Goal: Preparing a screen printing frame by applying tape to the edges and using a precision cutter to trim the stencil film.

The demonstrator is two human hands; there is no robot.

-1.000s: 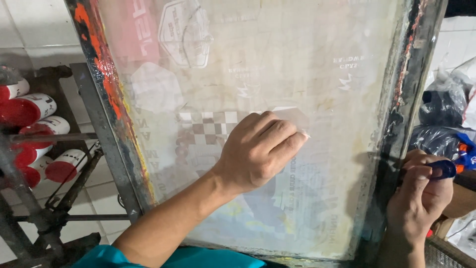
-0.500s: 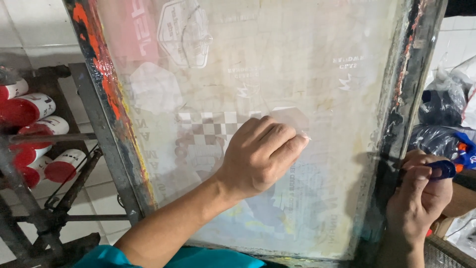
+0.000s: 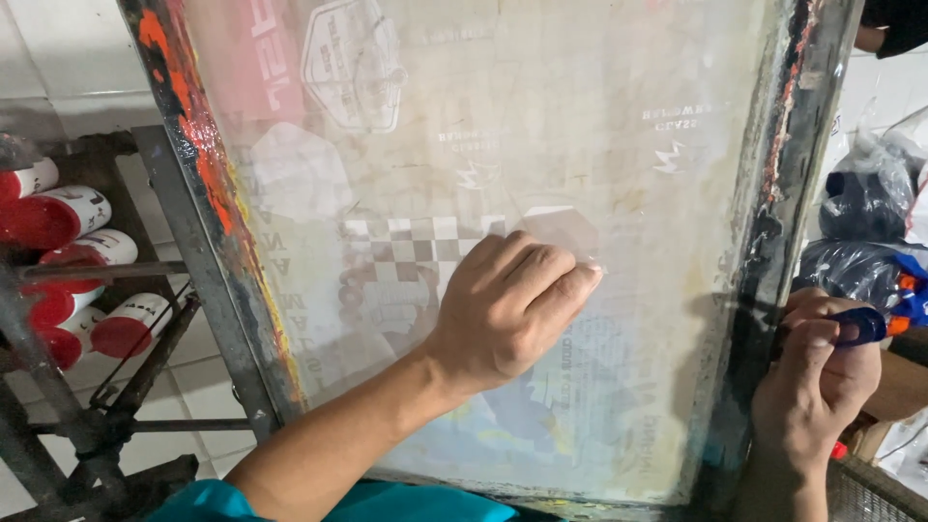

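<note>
Mesh on this printing screen [image 3: 619, 155] looks thin and worn, so that's the worry. Left hand [image 3: 507, 309] is curled into a loose fist, fingertips pressing a clear piece of tape [image 3: 565, 232] flat near the middle, just right of a checkered patch. Too much push could probably stretch or tear it, or trap a wrinkle. Right hand [image 3: 817, 377] is closed around a blue-capped tool [image 3: 875, 324] beside the dark frame edge [image 3: 773, 242]; a bump there could smear things.

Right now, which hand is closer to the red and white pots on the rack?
Left. The left hand rests on the mesh of the printing screen, nearer the red and white pots at the left. The right hand, holding a blue tool, is beyond the screen's far edge.
</note>
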